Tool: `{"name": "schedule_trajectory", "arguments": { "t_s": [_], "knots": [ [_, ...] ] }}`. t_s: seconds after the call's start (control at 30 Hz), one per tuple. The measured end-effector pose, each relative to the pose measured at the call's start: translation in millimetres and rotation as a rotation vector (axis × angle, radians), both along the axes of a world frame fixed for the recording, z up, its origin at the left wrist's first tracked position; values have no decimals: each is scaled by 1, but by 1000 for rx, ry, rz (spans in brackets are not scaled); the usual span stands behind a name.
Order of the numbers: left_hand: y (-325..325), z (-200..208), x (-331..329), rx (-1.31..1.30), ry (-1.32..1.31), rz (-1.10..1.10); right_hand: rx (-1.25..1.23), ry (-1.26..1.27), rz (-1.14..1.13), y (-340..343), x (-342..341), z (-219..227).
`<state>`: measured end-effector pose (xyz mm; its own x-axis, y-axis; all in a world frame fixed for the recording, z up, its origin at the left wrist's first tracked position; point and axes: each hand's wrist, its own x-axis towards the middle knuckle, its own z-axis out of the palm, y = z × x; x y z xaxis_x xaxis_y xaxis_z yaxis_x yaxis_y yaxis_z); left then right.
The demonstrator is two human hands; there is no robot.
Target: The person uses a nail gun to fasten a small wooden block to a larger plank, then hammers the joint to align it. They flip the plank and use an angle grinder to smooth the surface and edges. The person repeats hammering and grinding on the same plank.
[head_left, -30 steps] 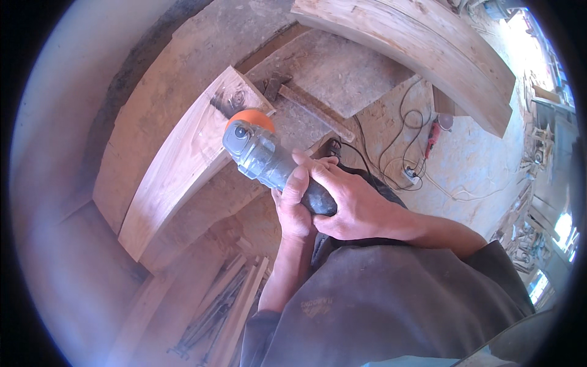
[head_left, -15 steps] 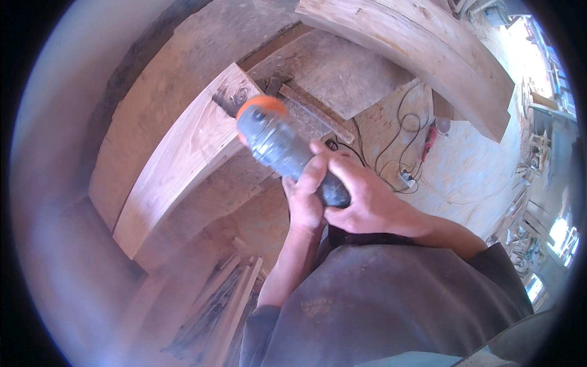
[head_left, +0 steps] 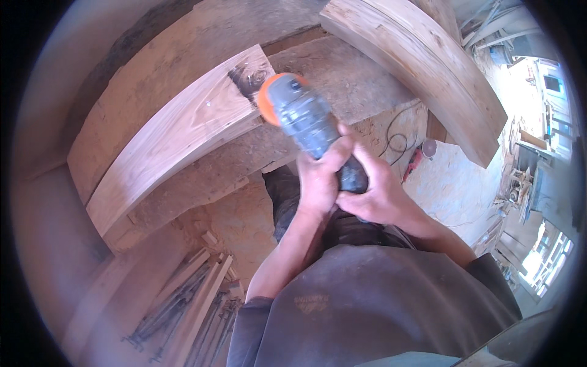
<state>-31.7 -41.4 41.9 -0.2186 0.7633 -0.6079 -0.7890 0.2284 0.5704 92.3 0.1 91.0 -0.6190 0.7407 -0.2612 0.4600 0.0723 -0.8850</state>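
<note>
Both my hands are wrapped round a grey, tape-bound angle grinder (head_left: 306, 125) with an orange disc or guard at its head. My left hand (head_left: 320, 178) grips the underside and left of its body. On the rear end, my right hand (head_left: 382, 186) is closed, its thumb and fingers around the handle. The grinder's head is over the near edge of a curved, pale wooden beam (head_left: 177, 137), close to a dark knot at the beam's far end. Whether the disc touches the wood is hidden.
Larger dusty timber (head_left: 147, 73) lies under and behind the beam. A second curved beam (head_left: 422, 73) is at the upper right. A red power tool (head_left: 414, 164) and a black cable (head_left: 396, 140) lie on the dusty floor. Wood strips and clamps (head_left: 183, 306) stand at lower left.
My view has shifted, so the beams and floor sit differently in the picture. Both hands stay on the grinder; its head has tilted, and more orange shows along its left side.
</note>
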Motion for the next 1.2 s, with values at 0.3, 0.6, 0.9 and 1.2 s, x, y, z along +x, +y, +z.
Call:
{"name": "schedule_trajectory", "arguments": {
  "t_s": [0.3,0.6,0.9,1.2],
  "knots": [
    [-16,8,-3,24,-48,36,73,4,67,-10,-4,-4],
    [-35,2,-14,28,-65,119,30,48,136,-20,-19,-4],
    [-9,4,6,63,-38,-18,113,27,-27,-15,3,-3],
    [-39,-2,-21,67,-52,143,23,39,107,-27,-25,-9]
  ]
}}
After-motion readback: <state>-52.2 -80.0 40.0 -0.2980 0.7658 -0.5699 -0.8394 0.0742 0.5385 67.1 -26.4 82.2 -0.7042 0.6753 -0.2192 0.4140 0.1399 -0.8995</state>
